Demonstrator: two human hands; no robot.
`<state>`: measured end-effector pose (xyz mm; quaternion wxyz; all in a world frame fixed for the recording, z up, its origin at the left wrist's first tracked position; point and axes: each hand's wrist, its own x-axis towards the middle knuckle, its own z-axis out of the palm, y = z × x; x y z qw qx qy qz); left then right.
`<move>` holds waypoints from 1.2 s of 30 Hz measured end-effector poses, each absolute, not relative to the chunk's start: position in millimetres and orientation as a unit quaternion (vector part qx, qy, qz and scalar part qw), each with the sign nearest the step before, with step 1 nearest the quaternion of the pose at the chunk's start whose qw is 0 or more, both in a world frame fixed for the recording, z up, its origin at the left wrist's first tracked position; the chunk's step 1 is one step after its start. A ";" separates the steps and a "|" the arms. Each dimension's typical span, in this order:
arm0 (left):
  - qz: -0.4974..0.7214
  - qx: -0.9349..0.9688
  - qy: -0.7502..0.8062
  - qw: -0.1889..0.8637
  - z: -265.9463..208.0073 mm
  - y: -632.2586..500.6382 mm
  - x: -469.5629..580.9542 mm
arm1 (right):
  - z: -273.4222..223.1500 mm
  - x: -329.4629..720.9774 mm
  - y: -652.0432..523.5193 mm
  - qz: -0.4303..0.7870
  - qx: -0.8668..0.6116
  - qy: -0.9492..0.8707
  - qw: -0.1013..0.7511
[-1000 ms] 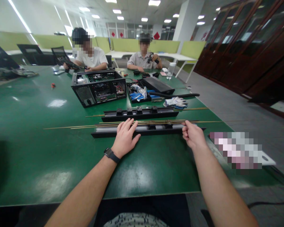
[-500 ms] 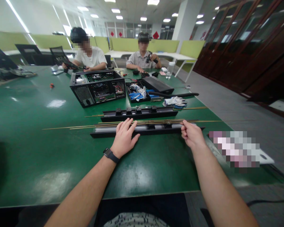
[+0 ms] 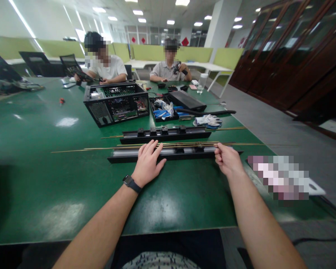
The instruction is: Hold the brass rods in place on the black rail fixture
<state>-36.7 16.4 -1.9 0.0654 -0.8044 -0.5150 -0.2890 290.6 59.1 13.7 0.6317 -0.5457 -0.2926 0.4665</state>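
Note:
Several thin brass-coloured rods (image 3: 184, 145) lie lengthwise along a long black rail (image 3: 126, 154) on the table. My left hand (image 3: 149, 160), wearing a watch, rests over the rail's left half with fingers spread on the rods. At the rail's right end my right hand (image 3: 226, 158) is closed, thumb and forefinger pinching a rod; its other fingers are curled in. The rods reach past the rail on both sides. Just beyond lies a second black rail (image 3: 168, 137) with several black blocks on it and more thin rods at its ends.
An opened computer case (image 3: 116, 106) stands beyond the rails. Right of it are a black tray (image 3: 164, 108) with gloves, a flat black box (image 3: 186, 100) and white gloves (image 3: 207, 120). A blurred-out flat object (image 3: 280, 177) lies at the right edge. Two people sit across the table.
Both my hands stay nearly where they were. The left end of one rod has shifted slightly. The person opposite has drawn a hand back from the small black items.

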 end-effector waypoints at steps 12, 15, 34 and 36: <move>-0.287 -0.804 -0.517 0.070 -1.1 15.8 -36.3 | 8.3 290.0 60.3 0.465 -0.562 -0.304 0.613; -0.288 -0.803 -0.517 0.069 -1.9 16.2 -36.5 | 8.8 289.2 60.1 0.465 -0.559 -0.305 0.615; -0.294 -0.804 -0.512 0.074 -1.4 16.0 -36.8 | 11.3 290.0 59.5 0.473 -0.550 -0.295 0.622; -0.295 -0.803 -0.512 0.074 -1.5 15.8 -36.9 | 11.0 290.4 59.8 0.473 -0.549 -0.296 0.623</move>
